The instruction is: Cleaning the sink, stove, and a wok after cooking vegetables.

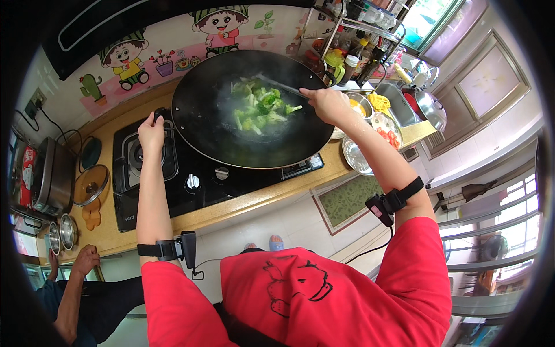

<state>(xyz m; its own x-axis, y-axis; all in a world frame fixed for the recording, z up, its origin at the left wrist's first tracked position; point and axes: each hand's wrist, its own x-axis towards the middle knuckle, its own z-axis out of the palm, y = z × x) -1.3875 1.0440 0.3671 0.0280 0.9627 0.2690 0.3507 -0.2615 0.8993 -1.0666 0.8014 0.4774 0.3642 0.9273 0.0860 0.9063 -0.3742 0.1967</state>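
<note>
A large black wok [208,117] stands on the right side of a black gas stove [204,191]. Pieces of broccoli [269,102] lie in its middle, with steam rising off them. My left hand [151,133] grips the dark handle at the wok's left rim. In my right hand [327,104] is the handle of a spatula [279,83], which slants down to the left into the wok. The spatula's far end is partly hidden among the greens and steam.
Right of the wok are a bowl of yellow egg [360,104], a plate of cut tomato [388,132], a metal bowl [357,156] and a sink [396,104]. A condiment rack [342,26] stands behind. Leftward lie a glass lid [91,185] and another person's hand [86,260].
</note>
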